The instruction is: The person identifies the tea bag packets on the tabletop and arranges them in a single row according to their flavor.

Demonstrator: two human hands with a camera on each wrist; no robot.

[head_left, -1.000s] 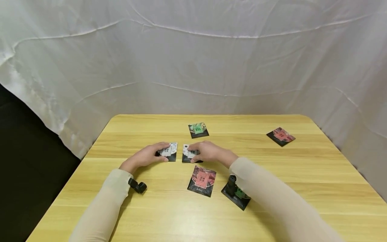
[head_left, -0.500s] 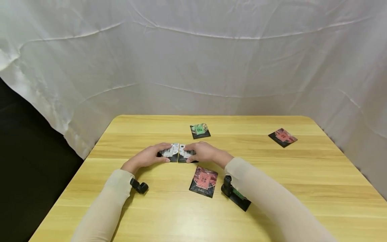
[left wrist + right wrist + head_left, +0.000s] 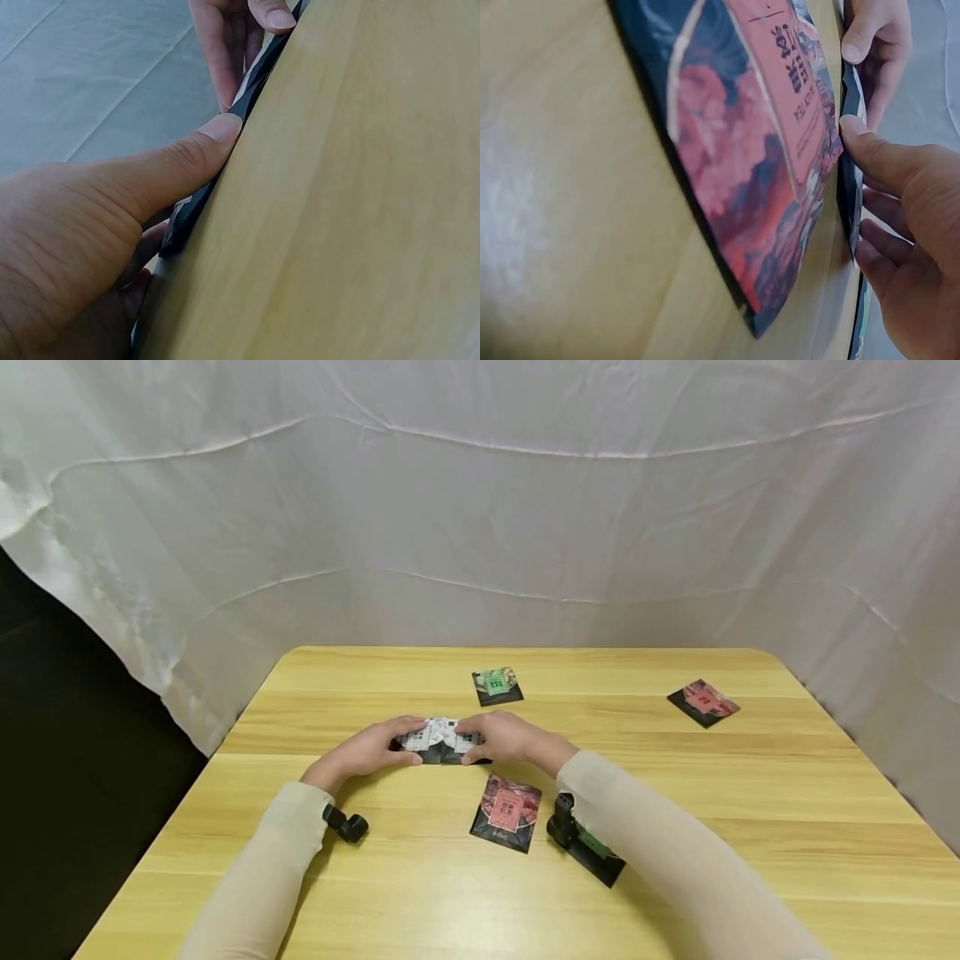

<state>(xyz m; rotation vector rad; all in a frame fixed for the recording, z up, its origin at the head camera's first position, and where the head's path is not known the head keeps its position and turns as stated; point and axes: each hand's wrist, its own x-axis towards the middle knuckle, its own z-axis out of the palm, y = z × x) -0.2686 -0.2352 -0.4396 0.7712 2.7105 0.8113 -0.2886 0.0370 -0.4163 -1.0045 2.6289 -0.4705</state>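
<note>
Two white-and-black tea sachets lie side by side on the wooden table, their inner edges meeting in the head view. My left hand (image 3: 367,748) pinches the left sachet (image 3: 426,746), with the thumb (image 3: 202,146) at its near edge and the fingers on the far side. On the right sachet (image 3: 467,743), my right hand (image 3: 513,737) has a similar pinch, its thumb (image 3: 877,154) along the near edge. Both sachets look slightly buckled where they meet. Just in front lies a red black-tea sachet (image 3: 506,810), large in the right wrist view.
Behind the hands is a green-labelled sachet (image 3: 497,686), and another red sachet (image 3: 703,702) lies at the back right. A second green sachet (image 3: 600,863) is partly hidden under my right sleeve and wrist camera (image 3: 562,823). A pale curtain (image 3: 480,527) hangs behind the table (image 3: 375,893).
The right hand has slid its sachet leftward, closing the gap to the left sachet. Their meeting edges now look raised and buckled. My left hand has barely moved.
</note>
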